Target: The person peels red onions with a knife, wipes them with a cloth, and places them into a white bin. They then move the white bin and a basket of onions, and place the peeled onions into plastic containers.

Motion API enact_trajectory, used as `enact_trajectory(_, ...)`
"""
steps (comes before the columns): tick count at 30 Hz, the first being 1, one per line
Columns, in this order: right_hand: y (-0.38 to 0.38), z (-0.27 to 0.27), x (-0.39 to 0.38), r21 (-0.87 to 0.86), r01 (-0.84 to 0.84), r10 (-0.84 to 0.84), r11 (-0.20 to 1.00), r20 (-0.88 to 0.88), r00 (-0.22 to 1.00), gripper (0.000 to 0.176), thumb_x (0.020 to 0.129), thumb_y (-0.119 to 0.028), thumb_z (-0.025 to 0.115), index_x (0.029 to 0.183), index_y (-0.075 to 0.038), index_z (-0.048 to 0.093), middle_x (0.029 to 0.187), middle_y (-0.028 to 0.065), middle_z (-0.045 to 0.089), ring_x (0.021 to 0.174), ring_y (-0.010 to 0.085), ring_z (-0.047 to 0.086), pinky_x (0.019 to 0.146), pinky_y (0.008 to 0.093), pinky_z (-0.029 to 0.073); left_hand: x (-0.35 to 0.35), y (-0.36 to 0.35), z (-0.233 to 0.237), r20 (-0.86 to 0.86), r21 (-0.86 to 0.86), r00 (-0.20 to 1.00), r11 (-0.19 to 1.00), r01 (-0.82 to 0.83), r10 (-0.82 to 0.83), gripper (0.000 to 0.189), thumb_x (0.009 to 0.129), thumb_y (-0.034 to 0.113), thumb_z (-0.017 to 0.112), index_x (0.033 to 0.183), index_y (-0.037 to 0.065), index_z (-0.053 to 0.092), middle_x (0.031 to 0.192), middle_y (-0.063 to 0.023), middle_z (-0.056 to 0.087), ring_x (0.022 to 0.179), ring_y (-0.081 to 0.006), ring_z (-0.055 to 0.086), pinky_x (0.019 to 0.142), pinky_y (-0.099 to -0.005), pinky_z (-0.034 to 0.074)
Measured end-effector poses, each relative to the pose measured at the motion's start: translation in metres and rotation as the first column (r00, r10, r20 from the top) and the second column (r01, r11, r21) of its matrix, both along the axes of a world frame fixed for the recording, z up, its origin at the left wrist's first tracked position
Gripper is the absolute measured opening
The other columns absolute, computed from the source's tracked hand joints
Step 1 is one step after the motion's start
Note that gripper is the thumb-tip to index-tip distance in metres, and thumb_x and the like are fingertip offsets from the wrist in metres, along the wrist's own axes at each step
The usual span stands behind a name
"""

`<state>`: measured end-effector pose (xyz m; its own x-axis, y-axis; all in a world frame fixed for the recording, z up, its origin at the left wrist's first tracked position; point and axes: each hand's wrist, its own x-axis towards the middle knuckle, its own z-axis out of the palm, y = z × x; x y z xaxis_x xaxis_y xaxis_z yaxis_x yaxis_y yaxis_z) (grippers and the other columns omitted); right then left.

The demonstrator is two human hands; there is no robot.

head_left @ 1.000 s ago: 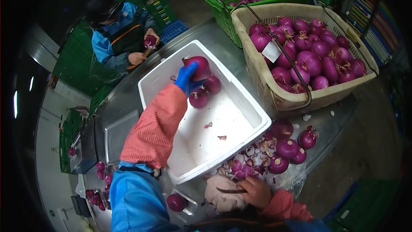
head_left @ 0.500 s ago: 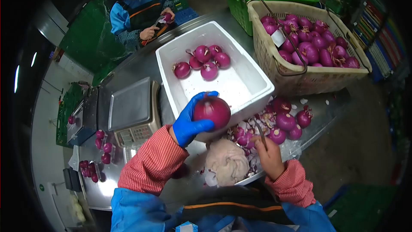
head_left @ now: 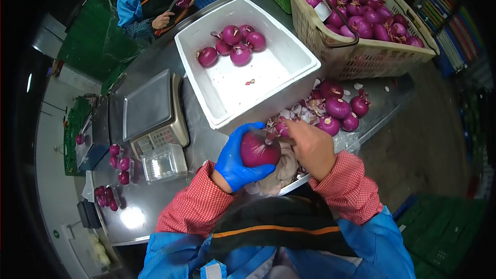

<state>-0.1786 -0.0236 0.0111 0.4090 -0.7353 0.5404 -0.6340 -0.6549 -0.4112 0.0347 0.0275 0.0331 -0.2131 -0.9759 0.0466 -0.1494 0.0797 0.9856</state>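
My left hand [head_left: 231, 161], in a blue glove, is closed around a large red onion [head_left: 257, 151] in front of the white foam box [head_left: 248, 111]. The onion's stem end points up and to the right. My bare right hand [head_left: 313, 147] is curled just right of the onion. It held a small knife half a second ago; the blade is now hidden or blurred. Below the hands lies a crumpled beige cloth [head_left: 281, 174], partly covered. Onion skins [head_left: 305, 108] and several red onions [head_left: 337, 108] lie beyond my right hand. More onions [head_left: 240, 55] sit inside the foam box.
A cream plastic crate [head_left: 356, 64] full of red onions stands at the back right. To the left are a weighing scale [head_left: 147, 106], a clear plastic tray [head_left: 164, 164] and packed onions [head_left: 106, 197]. Across the table a co-worker's hands [head_left: 163, 20] hold a knife and an onion.
My left hand has brought the onion down, nearer my body, and turned its stem end into view. My right hand has risen beside it. The whole view has shifted slightly.
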Motion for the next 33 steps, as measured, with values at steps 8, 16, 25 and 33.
enact_trajectory(8,0.022,0.003,-0.007,0.558,-0.35,0.035,0.752,0.497,0.867,0.058,0.089,-0.027,0.068,0.136,0.0,0.047,0.121,0.0209,0.063,0.111,0.0338,0.064,0.09,0.0406,0.051,0.001,-0.013,-0.007,-0.403,0.554,0.906,0.823,0.128,0.13,0.086,0.085,0.036,0.073,0.151,0.01,0.025,0.132,-0.0139,0.051,0.117,-0.0236,0.056,0.092,-0.0348,0.053)
enact_trajectory(16,0.03,-0.028,0.006,0.604,-0.797,-0.559,-0.013,0.656,0.507,0.051,0.102,-0.05,0.045,0.091,-0.001,0.057,0.066,0.0111,0.059,0.046,0.0142,0.05,0.043,0.028,0.041,-0.012,-0.008,-0.033,-0.204,0.039,0.979,0.999,0.033,-0.024,0.109,0.066,0.012,0.088,0.152,0.007,0.022,0.147,-0.0147,0.038,0.132,-0.0252,0.045,0.112,-0.0381,0.037)
enact_trajectory(25,0.024,0.013,-0.007,0.067,-0.034,0.039,0.997,-0.081,0.996,0.03,0.076,-0.008,0.063,0.106,-0.006,0.063,0.079,0.006,0.053,0.073,0.0215,0.062,0.061,0.0332,0.051,-0.004,0.005,-0.029,-0.455,0.267,0.89,0.959,0.1,0.033,0.088,0.071,0.014,0.084,0.144,0.004,0.035,0.139,-0.0106,0.047,0.128,-0.0227,0.048,0.11,-0.0386,0.039)
enact_trajectory(33,0.009,-0.016,-0.011,0.029,-0.021,0.023,0.999,-0.067,0.998,0.027,0.079,-0.005,0.061,0.105,-0.004,0.063,0.079,0.0081,0.056,0.07,0.0243,0.063,0.058,0.035,0.051,0.003,0.008,-0.03,-0.411,0.238,0.905,0.945,0.222,-0.109,0.081,0.072,0.018,0.081,0.141,0.004,0.039,0.136,-0.0107,0.05,0.126,-0.0229,0.049,0.107,-0.0389,0.04)
